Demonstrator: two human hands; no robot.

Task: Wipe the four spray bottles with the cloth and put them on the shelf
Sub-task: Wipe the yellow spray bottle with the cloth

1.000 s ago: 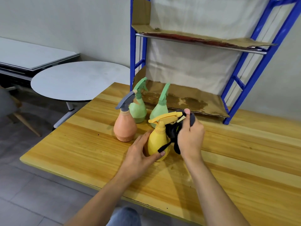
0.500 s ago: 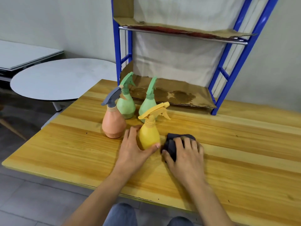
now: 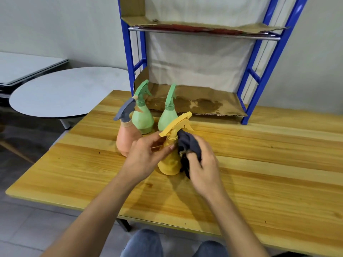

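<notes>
Cloth (image 3: pixel 189 145) lifted, yellow bottle (image 3: pixel 169 164) between both hands (image 3: pixel 144 156)

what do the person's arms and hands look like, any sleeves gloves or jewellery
Both hands are bare: no gloves on the left hand or the right hand, and no rings, watch or bracelet show. The left forearm and right forearm are uncovered up to the frame edge, so no sleeve is in view. At the knees, blue jeans show.

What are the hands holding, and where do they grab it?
The left hand holds the yellow spray bottle by its neck, below the trigger. The right hand grips the bunched dark cloth against the bottle's side.
</notes>
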